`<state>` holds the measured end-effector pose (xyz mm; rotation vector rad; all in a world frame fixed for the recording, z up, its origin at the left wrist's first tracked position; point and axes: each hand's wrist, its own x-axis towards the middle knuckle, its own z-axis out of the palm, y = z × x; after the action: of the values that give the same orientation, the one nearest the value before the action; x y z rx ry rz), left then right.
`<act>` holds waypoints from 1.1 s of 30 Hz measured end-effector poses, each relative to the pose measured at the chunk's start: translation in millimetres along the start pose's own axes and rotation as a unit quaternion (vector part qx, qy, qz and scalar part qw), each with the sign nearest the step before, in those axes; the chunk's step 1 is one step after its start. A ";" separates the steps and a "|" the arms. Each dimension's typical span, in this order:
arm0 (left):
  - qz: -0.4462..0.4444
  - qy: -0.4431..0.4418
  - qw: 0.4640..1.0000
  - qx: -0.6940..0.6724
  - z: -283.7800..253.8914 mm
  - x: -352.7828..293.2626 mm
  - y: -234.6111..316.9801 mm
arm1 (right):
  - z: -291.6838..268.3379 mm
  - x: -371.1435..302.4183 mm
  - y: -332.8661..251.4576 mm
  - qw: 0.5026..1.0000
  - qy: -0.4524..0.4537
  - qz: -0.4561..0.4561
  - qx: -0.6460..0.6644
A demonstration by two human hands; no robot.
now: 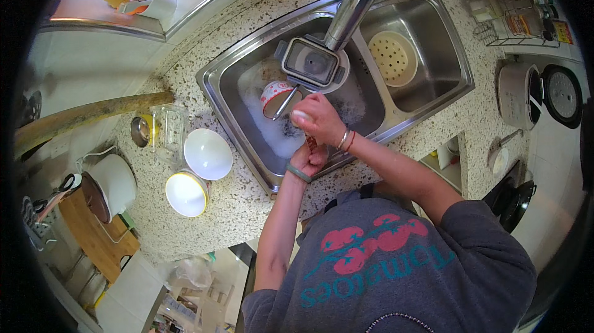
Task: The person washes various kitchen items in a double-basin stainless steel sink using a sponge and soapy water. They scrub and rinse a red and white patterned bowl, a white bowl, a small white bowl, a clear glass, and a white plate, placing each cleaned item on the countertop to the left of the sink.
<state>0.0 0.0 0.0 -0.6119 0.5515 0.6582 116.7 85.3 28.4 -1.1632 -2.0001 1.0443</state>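
Both my hands are over the near side of the soapy left sink basin. My left hand is closed round a slim reddish-brown patterned item, whose kind I cannot make out. Just above it, my right hand is closed at the upper end of the same item. Beyond my hands, a red-and-white patterned bowl lies tilted in the suds, with a thin metal utensil across its opening. A clear rectangular container with a grey rim rests over a white bowl beneath the faucet.
The chrome faucet reaches over the basin. A cream perforated bowl sits in the right basin. Left of the sink stand two white bowls and a clear container. A rice cooker with its lid raised stands far right.
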 end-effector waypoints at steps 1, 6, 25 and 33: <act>0.000 -0.014 1.000 0.007 0.0 -2.0 -0.3 | -1.8 5.6 3.7 0.999 -0.016 0.030 0.023; -0.045 -0.074 0.996 0.038 -2.4 -13.8 -5.6 | -3.6 14.5 24.1 0.832 -0.087 0.365 0.409; 0.215 0.191 0.882 0.373 34.9 -31.2 0.9 | 16.2 -7.0 32.1 0.754 0.110 0.376 0.528; 0.329 0.147 0.909 0.212 46.1 -19.4 20.7 | 9.8 9.1 26.4 0.839 -0.033 0.356 0.411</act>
<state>-14.8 36.4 37.2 -0.0936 1.1752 1.0463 116.1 98.4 1.8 -1.3496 -0.8742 2.0512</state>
